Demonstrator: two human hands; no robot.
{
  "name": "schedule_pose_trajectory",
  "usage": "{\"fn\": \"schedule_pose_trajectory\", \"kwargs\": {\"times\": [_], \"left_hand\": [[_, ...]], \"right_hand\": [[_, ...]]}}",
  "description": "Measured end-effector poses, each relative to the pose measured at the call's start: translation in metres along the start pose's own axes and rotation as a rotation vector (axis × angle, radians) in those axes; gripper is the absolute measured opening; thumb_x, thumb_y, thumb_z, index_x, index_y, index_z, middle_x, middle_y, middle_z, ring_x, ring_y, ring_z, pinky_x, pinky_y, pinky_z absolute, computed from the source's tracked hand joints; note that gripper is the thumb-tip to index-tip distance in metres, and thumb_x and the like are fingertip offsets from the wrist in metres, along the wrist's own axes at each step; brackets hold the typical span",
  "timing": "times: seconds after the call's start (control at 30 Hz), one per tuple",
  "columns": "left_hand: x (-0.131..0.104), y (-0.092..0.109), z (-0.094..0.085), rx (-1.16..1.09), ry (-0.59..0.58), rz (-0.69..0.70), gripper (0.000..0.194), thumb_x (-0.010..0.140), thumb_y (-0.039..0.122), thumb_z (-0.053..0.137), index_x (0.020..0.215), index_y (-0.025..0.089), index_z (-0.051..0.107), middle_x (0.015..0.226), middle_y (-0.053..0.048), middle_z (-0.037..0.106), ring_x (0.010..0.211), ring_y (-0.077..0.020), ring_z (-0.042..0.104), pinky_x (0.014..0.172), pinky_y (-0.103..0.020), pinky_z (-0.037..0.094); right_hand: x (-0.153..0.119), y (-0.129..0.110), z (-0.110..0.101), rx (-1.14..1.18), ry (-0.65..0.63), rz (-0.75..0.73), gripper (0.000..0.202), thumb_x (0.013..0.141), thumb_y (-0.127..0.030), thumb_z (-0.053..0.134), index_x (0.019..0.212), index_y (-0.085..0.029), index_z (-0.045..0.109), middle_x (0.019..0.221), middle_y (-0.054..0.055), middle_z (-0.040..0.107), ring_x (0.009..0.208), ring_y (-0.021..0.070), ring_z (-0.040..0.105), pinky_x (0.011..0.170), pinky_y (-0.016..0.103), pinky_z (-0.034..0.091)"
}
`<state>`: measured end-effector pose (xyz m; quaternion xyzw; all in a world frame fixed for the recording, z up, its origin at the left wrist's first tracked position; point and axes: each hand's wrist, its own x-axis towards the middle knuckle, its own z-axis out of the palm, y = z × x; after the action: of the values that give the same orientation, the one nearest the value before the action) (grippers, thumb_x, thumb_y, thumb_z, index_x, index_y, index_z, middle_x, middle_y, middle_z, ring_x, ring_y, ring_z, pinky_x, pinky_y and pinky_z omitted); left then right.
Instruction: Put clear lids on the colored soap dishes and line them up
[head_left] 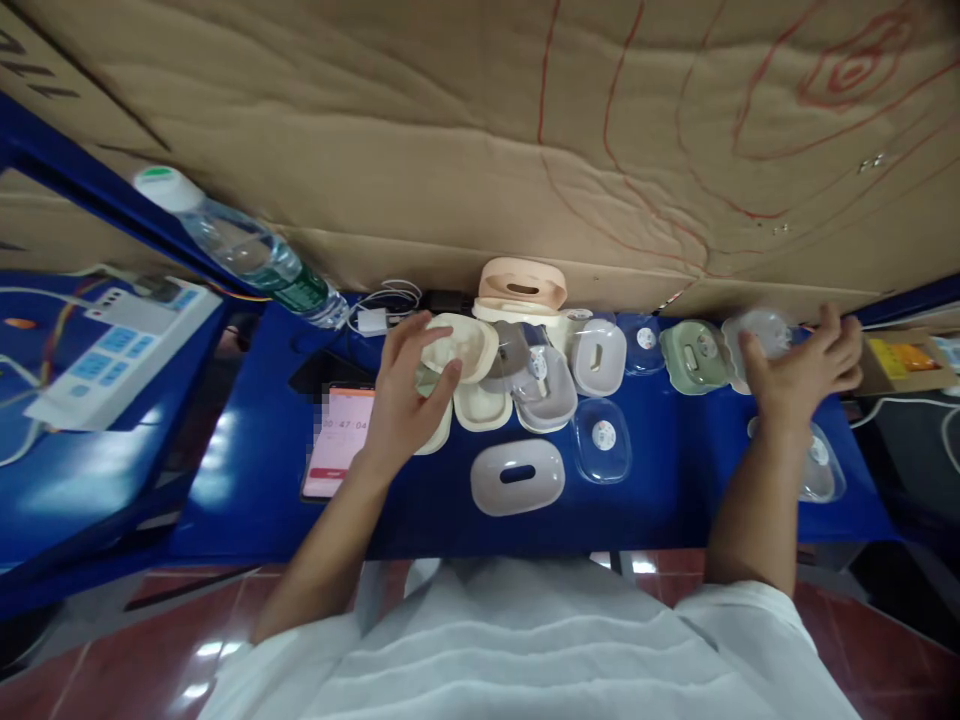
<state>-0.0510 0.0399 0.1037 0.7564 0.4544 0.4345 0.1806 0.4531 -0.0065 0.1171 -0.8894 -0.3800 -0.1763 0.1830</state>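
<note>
Left hand [405,400]: fingers closed around cream oval plastic shell [459,345]. Right hand [802,370]: fingers spread, apparently gripping blurred clear round plastic lid [765,330], blue surface [660,500].

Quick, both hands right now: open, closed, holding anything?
Left hand: fingers curled around a cream case piece, gripping it.
Right hand: fingers spread on a clear lid; a firm grip cannot be told.

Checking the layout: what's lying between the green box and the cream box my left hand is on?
In the head view, a grey box and a clear lid.
</note>
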Motion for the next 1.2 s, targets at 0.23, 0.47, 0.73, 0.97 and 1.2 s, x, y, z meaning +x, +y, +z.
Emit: {"fn": "schedule_pose_trajectory", "kwargs": {"times": [0.23,0.47,0.73,0.97,1.2], "left_hand": [[-0.012,0.029,0.01,-0.061,-0.334,0.201,0.026,0.108,0.026,0.063,0.133,0.027,0.067,0.144,-0.01,0.066,0.139,-0.0253,0.064,0.12,-0.047,0.051],[-0.018,0.04,0.008,-0.062,-0.391,0.322,0.024,0.107,0.021,0.064,0.13,0.028,0.069,0.141,-0.01,0.071,0.136,-0.0253,0.067,0.125,-0.055,0.046],[-0.019,0.057,0.016,-0.733,-0.572,-0.043,0.085,0.102,0.052,0.075,0.171,0.046,0.025,0.166,-0.013,0.051,0.145,-0.0302,0.063,0.11,-0.048,0.062],[0.012,0.071,0.029,-0.611,-0.254,-0.019,0.112,0.087,0.083,0.074,0.171,0.041,0.013,0.17,-0.014,0.04,0.152,-0.0384,0.053,0.121,-0.057,0.053],[0.04,-0.017,0.008,-0.219,0.191,-0.156,0.101,0.084,0.092,0.066,0.159,0.039,0.024,0.157,-0.013,0.048,0.138,-0.0315,0.063,0.113,-0.051,0.057]], "right_hand": [[0.011,0.057,0.011,0.124,-0.305,-0.034,0.114,0.082,-0.054,0.087,0.171,-0.01,0.03,0.164,0.033,0.045,0.156,0.0374,0.042,0.118,0.046,0.039],[0.01,0.059,0.01,0.171,-0.325,-0.027,0.117,0.072,-0.056,0.094,0.167,-0.017,0.038,0.164,0.031,0.046,0.152,0.0371,0.045,0.117,0.047,0.039],[-0.058,-0.012,-0.047,1.026,-0.31,0.009,0.091,0.086,-0.077,0.067,0.162,-0.031,0.044,0.165,0.012,0.054,0.151,0.0341,0.054,0.129,0.059,0.037],[-0.12,-0.163,-0.083,1.25,-1.057,-0.668,0.09,0.09,-0.072,0.077,0.166,-0.036,0.043,0.173,0.007,0.046,0.159,0.033,0.046,0.128,0.052,0.047],[-0.078,-0.174,-0.026,0.949,-0.808,-0.565,0.104,0.086,-0.08,0.075,0.169,-0.029,0.039,0.171,0.016,0.046,0.15,0.0388,0.055,0.122,0.06,0.049]]}}
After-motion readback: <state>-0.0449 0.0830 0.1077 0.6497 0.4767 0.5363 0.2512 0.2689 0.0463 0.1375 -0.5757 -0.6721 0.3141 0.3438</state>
